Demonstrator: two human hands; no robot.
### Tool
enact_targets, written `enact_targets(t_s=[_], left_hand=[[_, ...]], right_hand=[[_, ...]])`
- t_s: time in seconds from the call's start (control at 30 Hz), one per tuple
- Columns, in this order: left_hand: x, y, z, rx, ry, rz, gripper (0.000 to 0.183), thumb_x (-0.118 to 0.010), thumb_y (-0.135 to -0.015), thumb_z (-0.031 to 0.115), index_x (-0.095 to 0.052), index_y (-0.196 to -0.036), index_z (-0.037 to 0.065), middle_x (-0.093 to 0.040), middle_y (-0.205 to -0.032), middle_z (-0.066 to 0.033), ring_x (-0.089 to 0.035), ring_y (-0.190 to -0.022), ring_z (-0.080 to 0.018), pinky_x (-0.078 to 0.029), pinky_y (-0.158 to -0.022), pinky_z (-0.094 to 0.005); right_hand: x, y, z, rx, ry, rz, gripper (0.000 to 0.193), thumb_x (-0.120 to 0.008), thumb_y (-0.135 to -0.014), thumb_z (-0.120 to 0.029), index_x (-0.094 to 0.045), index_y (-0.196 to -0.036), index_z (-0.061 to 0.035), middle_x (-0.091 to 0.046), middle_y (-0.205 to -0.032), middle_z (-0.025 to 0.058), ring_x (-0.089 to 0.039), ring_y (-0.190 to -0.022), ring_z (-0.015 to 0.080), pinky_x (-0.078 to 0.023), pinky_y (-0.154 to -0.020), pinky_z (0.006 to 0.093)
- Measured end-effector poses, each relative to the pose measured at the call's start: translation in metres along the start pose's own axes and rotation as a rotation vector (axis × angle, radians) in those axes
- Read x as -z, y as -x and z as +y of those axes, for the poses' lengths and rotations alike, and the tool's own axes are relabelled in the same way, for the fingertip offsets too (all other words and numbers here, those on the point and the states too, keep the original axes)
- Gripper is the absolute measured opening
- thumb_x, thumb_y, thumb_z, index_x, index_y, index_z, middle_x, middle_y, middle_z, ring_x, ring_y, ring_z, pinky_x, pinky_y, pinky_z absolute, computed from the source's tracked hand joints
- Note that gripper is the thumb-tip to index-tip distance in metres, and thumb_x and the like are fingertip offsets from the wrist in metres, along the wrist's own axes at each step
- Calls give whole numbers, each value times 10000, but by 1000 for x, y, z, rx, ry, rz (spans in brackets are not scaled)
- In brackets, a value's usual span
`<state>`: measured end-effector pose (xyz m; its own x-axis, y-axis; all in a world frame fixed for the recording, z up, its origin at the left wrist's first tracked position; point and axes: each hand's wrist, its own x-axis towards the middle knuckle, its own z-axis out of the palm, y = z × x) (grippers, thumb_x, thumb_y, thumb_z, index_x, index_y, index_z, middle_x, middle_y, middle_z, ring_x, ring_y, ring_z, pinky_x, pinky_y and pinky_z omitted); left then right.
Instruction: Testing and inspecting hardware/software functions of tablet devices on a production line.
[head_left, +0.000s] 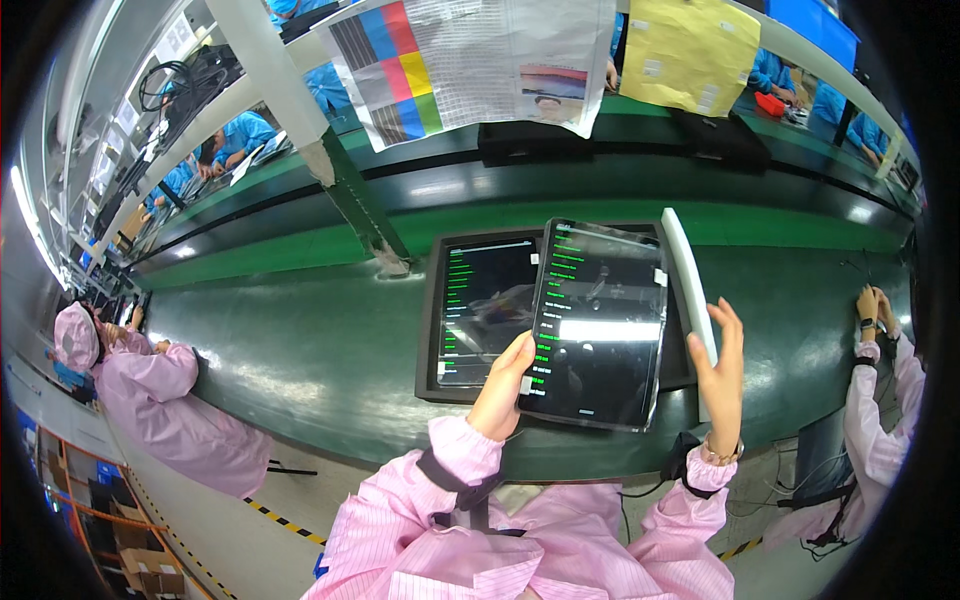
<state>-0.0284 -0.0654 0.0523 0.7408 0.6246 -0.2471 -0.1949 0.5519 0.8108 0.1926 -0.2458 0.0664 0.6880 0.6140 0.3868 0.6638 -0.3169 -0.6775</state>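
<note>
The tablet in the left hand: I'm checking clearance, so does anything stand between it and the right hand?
Yes: a white panel runs between the tablet, held by the left hand, and most of the right hand. The right thumb overlaps it in this view; whether they touch is unclear.

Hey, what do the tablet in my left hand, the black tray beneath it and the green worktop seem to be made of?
Tablet: glossy front, likely glass, from the bright bar of glare.
Black tray: matte, maybe foam or plastic; its rim looks dull.
Green worktop: probably rubber or vinyl, satin, judging by soft highlights.
</note>
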Motion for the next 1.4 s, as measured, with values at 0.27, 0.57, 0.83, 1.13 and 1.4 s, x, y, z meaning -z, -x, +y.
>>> enact_targets(t_s=[0.27, 0.57, 0.83, 1.13, 1.4], left_hand=[[-17, -58, -34, 122, 2, 47, 287, -416, -1032, 252, -536, -1236, 89, -562, -1261, -5, -442, -1238, -143, -312, -1061, -357], [-14, -87, -50, -67, -244, -100, 529, -441, -1024, 244, -265, -1470, 21, -240, -1546, -124, -234, -1423, -241, -205, -1153, -343], [25, -1, -18, -600, -1613, -377, 864, -705, -830, 366, -226, -1528, 190, -90, -1577, -229, -116, -1438, -472, -175, -1129, -598], [38, -11, -37, -739, -1933, -394, 760, -570, -789, 47, -380, -1458, 353, -204, -1585, -80, -241, -1444, -328, -211, -1120, -617], [39, -92, -21, -822, -1883, -340, 591, -550, -886, 145, -425, -1430, 339, -209, -1580, -102, -217, -1451, -332, -176, -1109, -654]], right_hand=[[-9, 42, 47, -163, 86, -105, 591, -612, -899, -136, -356, -1425, -49, -439, -1386, 262, -458, -1257, 417, -385, -1026, 443], [-8, 41, 56, -153, 78, -74, 534, -505, -897, 31, -377, -1409, -51, -588, -1151, 311, -571, -1051, 482, -451, -854, 488], [-8, 42, 69, -188, 85, -104, 538, -489, -905, 33, -372, -1423, -51, -583, -1162, 312, -573, -1070, 471, -453, -873, 467], [0, 38, 71, -118, 113, -24, 556, -463, -893, 86, -391, -1423, -65, -548, -1293, 269, -547, -1188, 418, -430, -960, 393], [11, 31, 65, -132, -10, 103, 488, -463, -935, 15, -409, -1415, -54, -525, -1352, 200, -524, -1242, 298, -375, -1032, 348]])
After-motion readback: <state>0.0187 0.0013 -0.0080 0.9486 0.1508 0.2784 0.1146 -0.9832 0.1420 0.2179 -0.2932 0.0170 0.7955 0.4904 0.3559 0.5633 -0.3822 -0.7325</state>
